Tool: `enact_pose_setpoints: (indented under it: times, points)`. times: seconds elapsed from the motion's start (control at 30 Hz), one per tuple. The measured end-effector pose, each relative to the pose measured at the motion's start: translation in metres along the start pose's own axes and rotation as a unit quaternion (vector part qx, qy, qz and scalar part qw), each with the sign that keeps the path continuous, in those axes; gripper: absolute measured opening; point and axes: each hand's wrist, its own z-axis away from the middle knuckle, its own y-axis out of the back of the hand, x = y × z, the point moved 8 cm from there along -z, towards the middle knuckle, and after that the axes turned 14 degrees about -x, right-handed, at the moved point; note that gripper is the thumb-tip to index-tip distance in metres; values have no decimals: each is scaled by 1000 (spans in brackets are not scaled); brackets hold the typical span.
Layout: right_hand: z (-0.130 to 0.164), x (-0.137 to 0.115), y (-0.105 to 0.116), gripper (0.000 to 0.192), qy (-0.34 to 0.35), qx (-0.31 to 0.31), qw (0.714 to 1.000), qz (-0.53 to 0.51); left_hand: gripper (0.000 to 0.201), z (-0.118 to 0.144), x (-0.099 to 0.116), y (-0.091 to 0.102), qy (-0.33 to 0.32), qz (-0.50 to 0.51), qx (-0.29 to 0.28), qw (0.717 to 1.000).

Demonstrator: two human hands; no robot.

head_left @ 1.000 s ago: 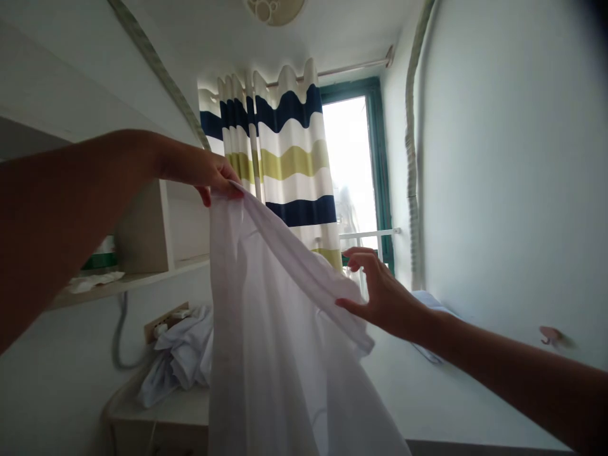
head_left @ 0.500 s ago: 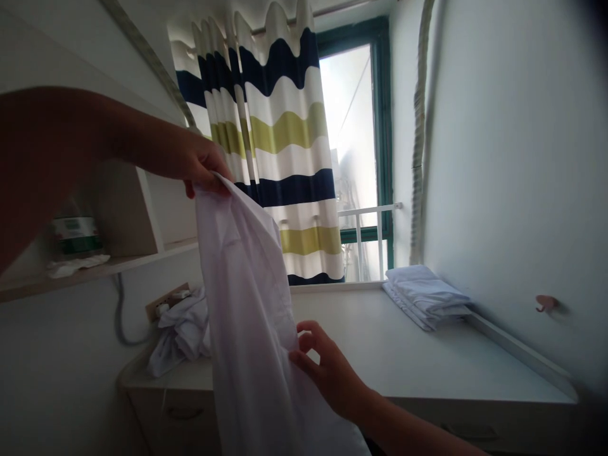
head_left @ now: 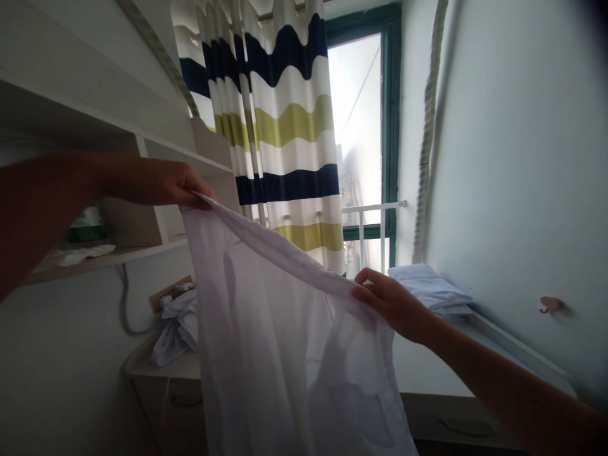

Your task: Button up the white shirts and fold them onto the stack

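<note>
Left hand point(head_left: 164, 183) pinches the cloth point(head_left: 280, 342) edge at ten o'clock; right hand point(head_left: 392, 304) grips the same edge at four o'clock. Edge slopes between them, the cloth hanging above the table point(head_left: 427, 373).

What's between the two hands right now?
In the head view, the white garment's top edge spans from the left hand to the right hand, both pinching it.

Sheet point(head_left: 285, 342) blocks centre; desk point(head_left: 427, 373) free btwn crumpled pile point(head_left: 178, 326) & folded stack point(head_left: 430, 288).
</note>
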Motion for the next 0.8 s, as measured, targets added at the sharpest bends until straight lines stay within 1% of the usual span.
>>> enact_pose_setpoints:
  times: [0.03,0.07,0.1,0.2,0.23,0.3,0.37,0.4,0.5,0.57,0.63,0.67,0.73,0.8]
  points:
    - [0,-4,9,35,-17,-3,1000,16,31,-2,-2,-16,1,-22,-93,995]
    - [-1,-7,15,35,-35,-17,999,20,35,-3,-4,-27,-3,-40,-153,987]
    - [-2,-10,19,36,-50,-40,998,14,38,-3,-6,-33,-8,-53,-182,982]
    - [-4,-18,16,37,-65,-139,988,-3,39,-3,-6,-36,-25,-63,-165,984]
    - [-4,-18,13,33,-68,-169,983,11,37,-2,-5,-39,-29,-60,-169,983]
    - [-3,-15,7,27,-82,-204,974,61,30,1,-1,-44,-25,-47,-178,983]
    - [-2,-8,3,26,-96,-208,970,86,23,4,2,-45,-5,-23,-178,984]
    - [-2,-5,0,26,-96,-205,971,81,20,5,3,-44,7,-12,-174,985]
    - [-3,2,-15,25,-89,-209,974,19,15,10,7,-36,23,1,-156,988]
    - [-3,5,-28,31,-102,-223,969,-30,15,12,10,-33,17,-13,-155,988]
    - [-2,7,-42,45,-122,-239,960,-77,17,14,13,-32,7,-31,-166,986]
    - [-1,6,-48,49,-127,-243,957,-99,18,15,14,-32,1,-38,-173,984]
    - [0,0,-60,45,-114,-258,949,-144,23,15,18,-34,-14,-53,-185,981]
    - [1,-7,-70,40,-84,-281,938,-186,28,16,21,-35,-23,-73,-193,978]
